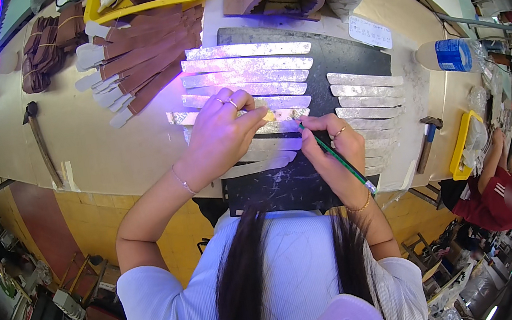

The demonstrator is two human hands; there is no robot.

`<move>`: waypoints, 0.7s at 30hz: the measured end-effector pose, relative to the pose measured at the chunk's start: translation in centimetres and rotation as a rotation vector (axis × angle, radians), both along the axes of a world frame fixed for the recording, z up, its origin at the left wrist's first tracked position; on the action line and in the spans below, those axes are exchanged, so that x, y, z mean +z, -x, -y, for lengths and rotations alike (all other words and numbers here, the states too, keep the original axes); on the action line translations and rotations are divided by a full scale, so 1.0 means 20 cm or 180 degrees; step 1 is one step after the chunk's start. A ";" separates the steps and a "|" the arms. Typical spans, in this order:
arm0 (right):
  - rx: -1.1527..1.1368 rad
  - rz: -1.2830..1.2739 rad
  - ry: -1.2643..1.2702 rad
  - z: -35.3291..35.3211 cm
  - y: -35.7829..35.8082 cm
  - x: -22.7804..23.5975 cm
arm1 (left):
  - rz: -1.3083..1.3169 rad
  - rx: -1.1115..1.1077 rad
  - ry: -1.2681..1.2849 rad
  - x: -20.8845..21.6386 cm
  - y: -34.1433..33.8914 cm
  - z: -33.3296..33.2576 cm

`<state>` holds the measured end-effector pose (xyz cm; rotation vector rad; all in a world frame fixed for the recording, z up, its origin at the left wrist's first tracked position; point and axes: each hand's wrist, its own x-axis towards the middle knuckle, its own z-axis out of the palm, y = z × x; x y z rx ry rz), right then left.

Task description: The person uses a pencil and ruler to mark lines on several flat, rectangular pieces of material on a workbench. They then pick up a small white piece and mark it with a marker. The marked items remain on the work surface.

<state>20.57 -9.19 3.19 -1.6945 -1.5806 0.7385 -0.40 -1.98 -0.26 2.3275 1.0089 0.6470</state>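
Observation:
My right hand (335, 142) grips a green pencil (347, 165), its tip down at the right end of a patterned, yellowish strip (178, 117). My left hand (221, 132) bends over that strip, thumb and fingertips drawn together and pressing on it; the palm hides its middle. Around both hands, several long silvery strips (248, 65) lie in a stacked row on a black board (273, 187). More short silvery strips (366, 85) form a second column to the right.
Brown strips with pale ends (153, 60) fan out at the back left, near brown bundles (41, 62) and a yellow tray (146, 6). A hammer (40, 138) lies left, another hammer (428, 143) right. A blue-labelled bottle (447, 56) rests at right. A person in red (491, 202) sits beyond.

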 end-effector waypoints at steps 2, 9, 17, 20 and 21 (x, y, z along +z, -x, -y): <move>0.0000 -0.0018 0.0025 0.00 0.00 0.00 | 0.0010 0.0038 -0.0021 0.00 0.00 0.00; 0.0006 0.0002 0.0142 0.00 0.01 0.00 | 0.0038 0.0003 -0.0090 -0.01 -0.01 0.00; 0.0024 -0.0034 0.0203 -0.02 0.03 0.00 | 0.0040 -0.0015 -0.0173 -0.01 0.00 0.01; 0.0042 -0.0014 0.0242 -0.02 0.03 0.00 | 0.0026 -0.0001 -0.0179 -0.02 0.00 0.01; 0.0049 -0.0017 0.0249 -0.02 0.03 0.00 | 0.0027 -0.0002 -0.0188 -0.02 0.00 0.01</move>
